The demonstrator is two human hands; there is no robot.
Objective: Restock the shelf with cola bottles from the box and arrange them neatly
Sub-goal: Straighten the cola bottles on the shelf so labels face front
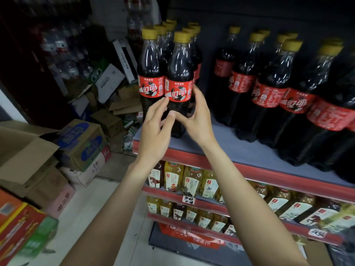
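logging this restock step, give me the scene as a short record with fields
setting: shop shelf with red front edge
left hand: open, fingertips at front cola bottle
right hand: cupped around that bottle's right side
bottle state: upright, label forward
neighbours: larger cola bottles to the right
below: yellow drink bottles
floor: cardboard boxes

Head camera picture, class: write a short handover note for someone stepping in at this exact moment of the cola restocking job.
Left hand: open, fingertips at the front cola bottle, no full grip.
Right hand: open, cupping the same bottle's right side.
That bottle stands upright at the left end of the top shelf, beside another front bottle, with more rows behind.
Larger cola bottles fill the shelf to the right; a gap separates the two groups.
Done: several small bottles shelved.
Left: straighten this one; the source box cannot be identified among the cartons on the floor.
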